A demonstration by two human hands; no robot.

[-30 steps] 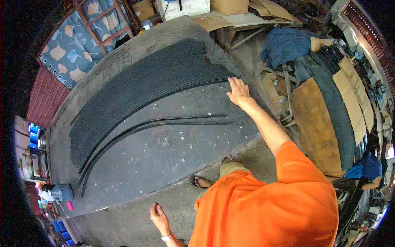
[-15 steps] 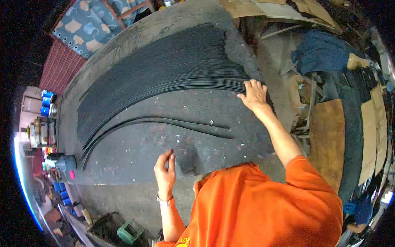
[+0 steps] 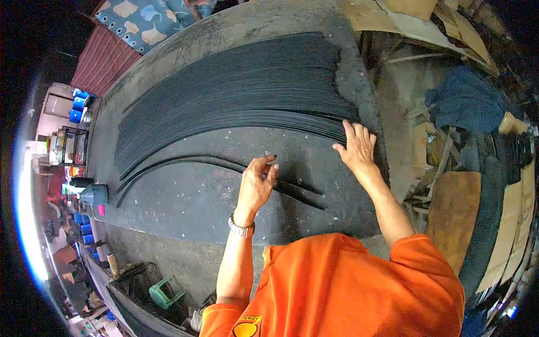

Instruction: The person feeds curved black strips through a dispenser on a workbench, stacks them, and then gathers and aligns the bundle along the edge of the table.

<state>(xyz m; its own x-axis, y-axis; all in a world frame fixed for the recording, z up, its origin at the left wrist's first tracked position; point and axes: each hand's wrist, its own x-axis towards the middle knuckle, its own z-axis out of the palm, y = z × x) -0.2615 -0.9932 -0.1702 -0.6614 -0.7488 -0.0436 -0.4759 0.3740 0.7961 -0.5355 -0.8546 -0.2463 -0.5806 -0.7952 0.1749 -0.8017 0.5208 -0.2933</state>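
Observation:
A wide layer of thin black rubber-like strips (image 3: 236,84) lies side by side in a curve across the dark table (image 3: 185,196). My right hand (image 3: 359,147) rests at the right ends of the nearest strips, its fingers stretched out and touching them. Closer to me, a few loose black strips (image 3: 208,159) lie apart from the layer. Over these hovers my left hand (image 3: 256,185), wearing a wristwatch or metal bracelet (image 3: 241,227). Its fingers are bent, with a gap between thumb and forefinger, and I see no strip held in them.
Blue patterned cloth (image 3: 143,22) hangs beyond the far left edge. A dark bucket-like container (image 3: 94,194) stands at the left end. On the right are dark blue cloth (image 3: 466,98), a brown board (image 3: 453,216) and cardboard (image 3: 499,236). A green stool (image 3: 167,292) sits on the floor.
My left hand has moved forward and right, from the table's near side to above the loose strips. My right hand stays at the strip ends, and the camera view has shifted slightly.

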